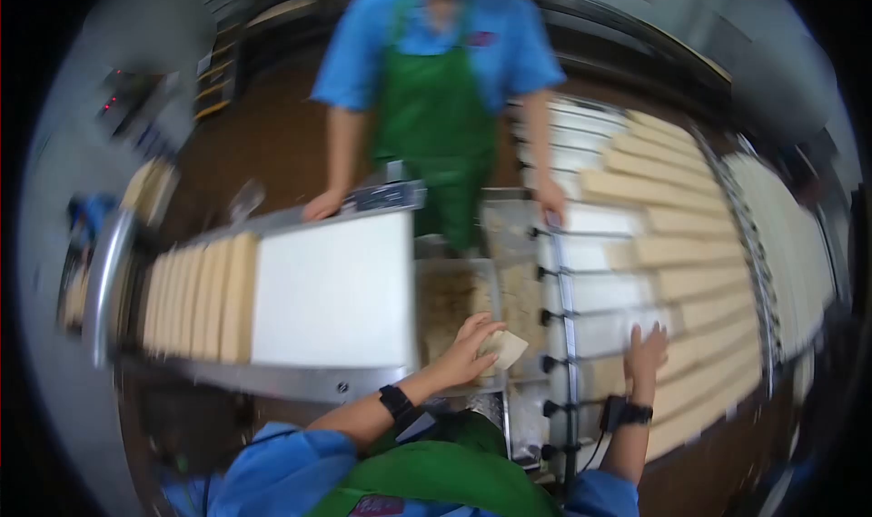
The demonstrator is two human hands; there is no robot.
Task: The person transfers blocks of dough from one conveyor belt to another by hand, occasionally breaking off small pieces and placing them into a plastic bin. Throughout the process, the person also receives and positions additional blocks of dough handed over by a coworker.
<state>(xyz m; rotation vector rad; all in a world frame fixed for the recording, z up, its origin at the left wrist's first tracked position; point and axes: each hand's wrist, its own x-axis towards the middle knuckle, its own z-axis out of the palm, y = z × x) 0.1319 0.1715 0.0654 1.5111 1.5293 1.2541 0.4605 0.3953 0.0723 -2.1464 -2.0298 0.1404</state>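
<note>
My left hand (468, 353) is closed on a pale, flat piece of dough (507, 348), above a bin (445, 313) with crumbly light-brown material inside. On the right, my right hand (646, 361) has its fingers spread over the slatted conveyor (590, 333), beside the ends of long pale dough strips (713, 281). Nothing shows in its fingers, though motion blurs them. Each wrist wears a dark band.
A co-worker in a green apron (436, 108) stands opposite, one hand at each conveyor. The left white belt (331, 290) carries upright pale slabs (200, 299). A metal rail (565, 335) with black knobs edges the right conveyor.
</note>
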